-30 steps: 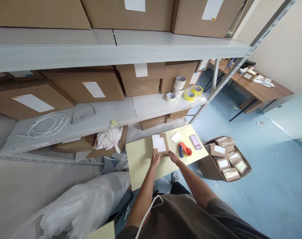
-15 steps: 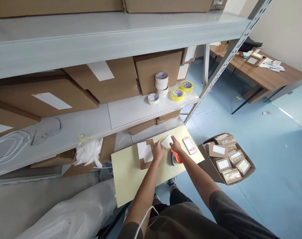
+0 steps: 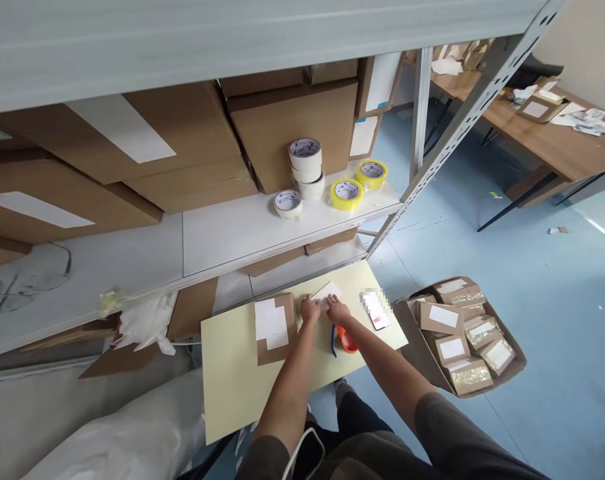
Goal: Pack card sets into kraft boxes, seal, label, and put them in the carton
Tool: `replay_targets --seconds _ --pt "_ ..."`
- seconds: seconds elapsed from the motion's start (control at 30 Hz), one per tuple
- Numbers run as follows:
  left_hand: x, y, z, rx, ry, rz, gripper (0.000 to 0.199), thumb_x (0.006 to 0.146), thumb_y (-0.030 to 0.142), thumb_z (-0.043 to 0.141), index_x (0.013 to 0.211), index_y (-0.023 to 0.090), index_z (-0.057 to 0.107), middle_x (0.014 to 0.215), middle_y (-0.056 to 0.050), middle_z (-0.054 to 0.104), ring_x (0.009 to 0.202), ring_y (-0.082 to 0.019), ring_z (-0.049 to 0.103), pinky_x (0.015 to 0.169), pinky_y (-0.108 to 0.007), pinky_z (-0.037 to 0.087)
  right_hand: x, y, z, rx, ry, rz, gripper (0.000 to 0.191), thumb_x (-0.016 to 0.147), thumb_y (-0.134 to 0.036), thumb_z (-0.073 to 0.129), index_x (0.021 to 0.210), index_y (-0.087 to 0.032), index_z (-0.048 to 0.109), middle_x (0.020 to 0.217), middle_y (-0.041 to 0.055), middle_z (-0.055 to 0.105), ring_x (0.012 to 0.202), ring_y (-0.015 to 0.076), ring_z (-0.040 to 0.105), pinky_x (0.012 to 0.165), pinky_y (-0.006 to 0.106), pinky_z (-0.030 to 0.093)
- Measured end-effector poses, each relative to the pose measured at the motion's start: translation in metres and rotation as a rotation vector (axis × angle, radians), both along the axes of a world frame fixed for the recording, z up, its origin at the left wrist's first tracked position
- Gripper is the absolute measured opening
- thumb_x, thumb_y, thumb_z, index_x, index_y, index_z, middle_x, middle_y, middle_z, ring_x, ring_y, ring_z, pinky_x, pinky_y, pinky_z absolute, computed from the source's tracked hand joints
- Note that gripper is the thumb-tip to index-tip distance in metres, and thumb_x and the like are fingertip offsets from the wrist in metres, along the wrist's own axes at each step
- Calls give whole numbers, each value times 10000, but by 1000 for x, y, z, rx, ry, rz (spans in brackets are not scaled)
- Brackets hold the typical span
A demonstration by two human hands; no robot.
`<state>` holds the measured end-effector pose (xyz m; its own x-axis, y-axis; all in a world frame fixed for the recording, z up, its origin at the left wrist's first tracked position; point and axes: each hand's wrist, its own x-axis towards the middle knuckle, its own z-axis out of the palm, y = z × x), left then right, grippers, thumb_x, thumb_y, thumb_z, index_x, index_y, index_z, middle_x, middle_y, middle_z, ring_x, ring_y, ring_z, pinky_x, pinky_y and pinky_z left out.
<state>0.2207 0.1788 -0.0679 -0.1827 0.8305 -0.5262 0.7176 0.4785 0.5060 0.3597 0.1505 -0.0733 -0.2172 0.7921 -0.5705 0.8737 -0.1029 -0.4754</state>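
Observation:
On a pale yellow table (image 3: 232, 387) lies a small white sheet of paper (image 3: 326, 291), partly covered by fingers. My left hand (image 3: 310, 311) is closed at its left edge. At its near edge, my right hand (image 3: 337, 311) has its fingers drawn together on the paper. A tape dispenser (image 3: 348, 341), orange and blue, lies just under my right wrist. Left of my left hand is a flat brown cardboard piece (image 3: 293, 333) with white paper labels (image 3: 272, 325) on it. A phone (image 3: 377, 312), partly blurred out, lies to the right.
Rolls of white tape (image 3: 305, 159) and yellow tape (image 3: 347, 194) stand on the shelf (image 3: 232, 233) beyond the table. A carton (image 3: 518, 360) of small packed boxes is on the floor at right. The rack's upright post (image 3: 462, 120) rises behind. Plastic sheeting (image 3: 132, 433) bulges at left.
My right hand has moved from the paper's right corner to its near edge, closer to my left hand. The view has shifted, bringing the shelf nearer.

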Motion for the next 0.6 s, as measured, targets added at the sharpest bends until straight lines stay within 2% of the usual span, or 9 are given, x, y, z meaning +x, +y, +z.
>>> replay_targets --seconds 0.1,0.23,0.33,0.47,0.53,0.6 --pt "-3 5 -4 17 -13 17 384 904 301 712 1243 126 668 1267 -182 727 1149 -280 683 928 -316 473 -4 0 -2 -6 23 -17 711 956 -217 549 1642 -197 363 1724 135 323 1593 310 289 1197 424 397" --pt "-5 10 -8 38 -7 74 390 849 293 756 1206 160 672 1191 -163 756 1038 -277 713 832 -315 478 -6 4 1 -4 45 -26 641 972 -244 528 1606 -260 437 1632 100 495 1521 290 439 1173 396 429" --pt "-7 11 -9 46 -1 86 349 840 276 754 1165 163 694 1126 -166 767 984 -285 719 818 -333 478 -2 2 3 1 100 -86 617 975 -257 518 1590 -244 476 1587 127 546 1432 301 552 1147 400 462" --pt "-9 10 1 127 -76 45 186 824 278 769 977 173 752 1086 -150 767 1031 -286 710 903 -360 487 16 -2 9 119 206 -330 676 917 -259 593 1581 -182 487 1570 163 554 1404 312 572 1165 412 448" --pt "-10 9 11 205 -180 -11 129 804 278 783 882 177 767 1107 -146 763 1078 -289 703 953 -372 493 29 0 14 189 265 -489 706 887 -301 635 1567 -181 492 1556 164 562 1416 315 551 1159 433 451" --pt "-14 8 24 266 -278 -70 84 790 256 786 827 181 775 1136 -129 762 1095 -271 701 975 -361 504 43 2 23 203 394 -616 708 851 -385 685 1520 -213 532 1497 151 610 1363 311 588 1089 441 500"
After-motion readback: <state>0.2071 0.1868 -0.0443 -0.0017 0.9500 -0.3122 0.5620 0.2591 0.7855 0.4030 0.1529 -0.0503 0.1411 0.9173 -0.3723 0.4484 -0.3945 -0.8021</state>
